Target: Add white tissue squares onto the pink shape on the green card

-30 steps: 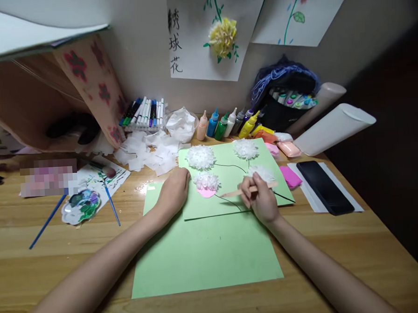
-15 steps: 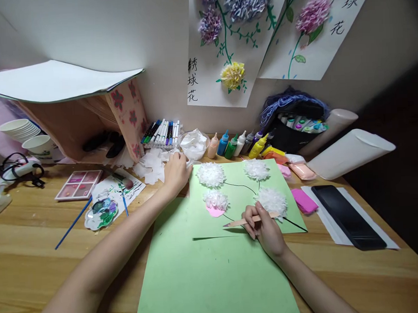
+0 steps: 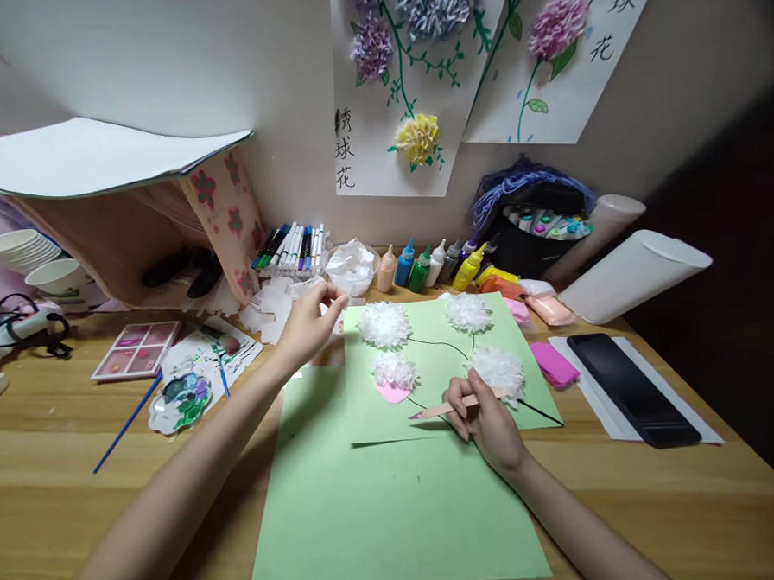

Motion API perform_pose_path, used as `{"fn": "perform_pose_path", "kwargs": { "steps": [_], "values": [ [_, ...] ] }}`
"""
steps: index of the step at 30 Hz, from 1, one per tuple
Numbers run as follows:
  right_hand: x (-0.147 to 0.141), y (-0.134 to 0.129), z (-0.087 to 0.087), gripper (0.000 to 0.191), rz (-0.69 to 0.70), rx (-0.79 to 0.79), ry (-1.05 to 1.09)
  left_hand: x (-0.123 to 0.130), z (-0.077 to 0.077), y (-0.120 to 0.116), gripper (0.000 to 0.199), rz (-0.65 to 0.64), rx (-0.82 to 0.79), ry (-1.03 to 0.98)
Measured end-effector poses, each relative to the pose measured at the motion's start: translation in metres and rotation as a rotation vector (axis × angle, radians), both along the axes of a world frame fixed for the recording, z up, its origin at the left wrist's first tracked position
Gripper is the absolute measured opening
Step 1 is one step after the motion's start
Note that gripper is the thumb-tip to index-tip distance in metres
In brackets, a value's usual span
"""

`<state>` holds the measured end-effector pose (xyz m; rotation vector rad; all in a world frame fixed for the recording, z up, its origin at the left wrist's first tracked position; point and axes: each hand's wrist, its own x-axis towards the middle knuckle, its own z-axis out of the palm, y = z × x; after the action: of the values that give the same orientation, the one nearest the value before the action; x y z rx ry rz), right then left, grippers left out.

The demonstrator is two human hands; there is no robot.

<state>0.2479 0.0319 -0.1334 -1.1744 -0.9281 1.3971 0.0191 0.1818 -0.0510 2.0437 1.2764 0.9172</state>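
Note:
My right hand [image 3: 488, 423] rests over the upper green sheet [image 3: 320, 501], its fingers closed round a wooden pencil [image 3: 432, 410] that points left. Fluffy white paper flowers [image 3: 384, 325] sit on that card [image 3: 381, 424], joined by thin black lines. One lower flower [image 3: 395, 372] has a patch of pink clay [image 3: 392, 393] showing at its bottom edge. My left hand [image 3: 311, 324] hovers by the card's upper left corner with thumb and fingers pinched; anything between the fingertips is too small to make out. Just beyond it are white paper scraps [image 3: 274, 304] and a bowl of white paper [image 3: 352, 268].
Paint bottles [image 3: 418, 271] and markers [image 3: 292, 247] line the wall. At right lie pink clay [image 3: 554, 363] and a black phone [image 3: 632, 390]. On the left are a paint palette [image 3: 180, 400], a blue brush [image 3: 127, 423] and a pink box [image 3: 137, 351]. Flower pictures [image 3: 380, 152] hang above.
My left hand has lifted back slightly from the paper scraps, its fingertips now pinched. My right hand keeps the pencil in nearly the same pose. The whole view has shifted a little.

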Motion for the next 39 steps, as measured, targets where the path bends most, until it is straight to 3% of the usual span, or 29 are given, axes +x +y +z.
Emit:
{"fn": "perform_pose_path", "kwargs": {
  "steps": [4,6,7,9,12,15,21,24,28,32,35,39],
  "values": [
    [0.000,-0.001,0.006,0.059,-0.221,0.103,-0.025,0.013,0.020,-0.048,0.018,-0.460,-0.365,-0.158],
    [0.002,-0.002,0.011,0.056,-0.401,0.203,-0.066,0.025,0.013,-0.069,0.021,-0.590,-0.437,-0.095],
    [0.004,-0.003,0.013,0.055,-0.475,0.251,-0.087,0.033,0.005,-0.077,0.020,-0.590,-0.409,-0.038],
    [0.007,-0.006,0.015,0.053,-0.561,0.323,-0.116,0.047,-0.015,-0.088,0.013,-0.520,-0.247,0.101],
    [0.009,-0.012,0.014,0.055,-0.523,0.356,-0.187,0.065,-0.040,-0.092,0.013,-0.402,0.003,0.309],
    [0.008,-0.018,0.011,0.057,-0.423,0.395,-0.336,0.073,-0.044,-0.092,0.013,-0.340,0.112,0.376],
    [0.007,-0.033,0.027,0.059,-0.450,0.568,-0.422,0.074,-0.028,-0.096,0.009,-0.454,0.024,0.218],
    [0.008,-0.034,0.029,0.059,-0.440,0.574,-0.469,0.075,-0.033,-0.093,0.009,-0.361,0.068,0.254],
    [0.006,-0.025,0.019,0.056,-0.313,0.473,-0.588,0.079,-0.045,-0.089,0.009,-0.249,0.210,0.400],
    [0.003,-0.015,0.011,0.053,-0.221,0.369,-0.618,0.076,-0.046,-0.087,0.009,-0.186,0.228,0.432],
    [0.002,-0.012,0.008,0.051,-0.212,0.304,-0.556,0.062,-0.049,-0.082,0.014,-0.085,0.219,0.396],
    [0.002,-0.009,0.003,0.050,-0.224,0.286,-0.496,0.033,-0.064,-0.071,0.013,0.020,0.152,0.376]
  ]
}}
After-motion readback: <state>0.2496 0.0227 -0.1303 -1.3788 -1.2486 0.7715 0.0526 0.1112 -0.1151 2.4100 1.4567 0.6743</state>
